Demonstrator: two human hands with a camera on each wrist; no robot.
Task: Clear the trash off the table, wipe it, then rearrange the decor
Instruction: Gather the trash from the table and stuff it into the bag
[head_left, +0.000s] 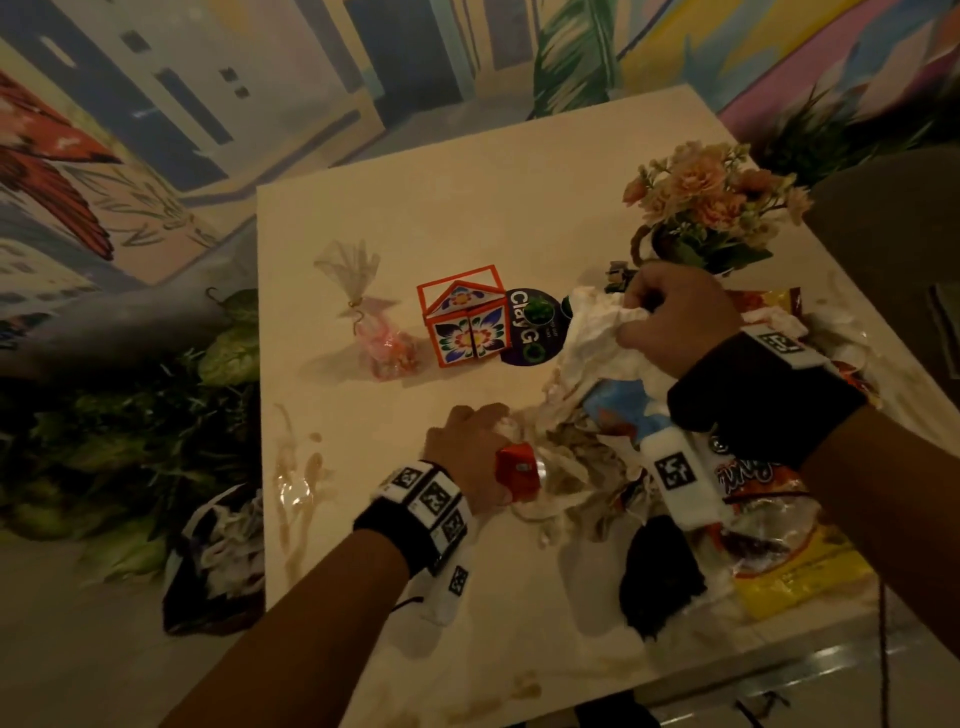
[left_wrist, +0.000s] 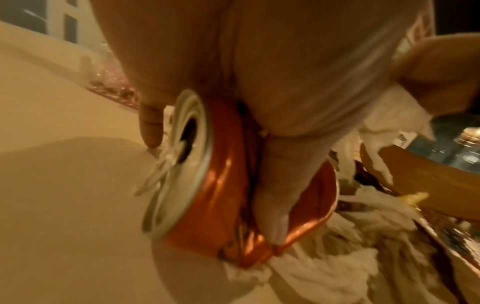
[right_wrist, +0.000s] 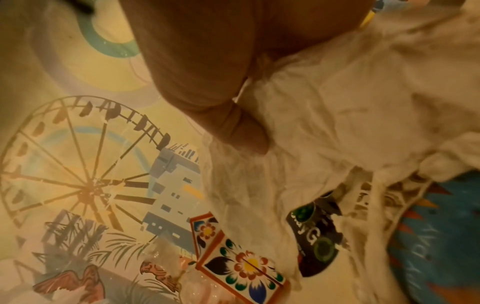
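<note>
My left hand (head_left: 475, 441) grips a crushed orange can (head_left: 517, 470) lying on its side at the table's front middle; the left wrist view shows the can (left_wrist: 223, 185) with my thumb pressed into its dented side. My right hand (head_left: 670, 312) holds a bunch of crumpled white tissue (head_left: 597, 338), lifted above the trash pile; the tissue (right_wrist: 324, 133) hangs under my fingers in the right wrist view. Snack wrappers (head_left: 769, 519) and more dirty tissue (head_left: 566, 467) lie heaped on the table's right half.
Decor stands mid-table: an orange floral box (head_left: 465, 317), a dark round ClayGo tag (head_left: 530, 327), a cellophane candy pouch (head_left: 379, 332), and a pink flower bouquet (head_left: 711, 202). A black cloth (head_left: 660, 577) lies near the front edge. Spill stains (head_left: 296, 467) mark the left side. A trash bag (head_left: 218, 561) sits on the floor.
</note>
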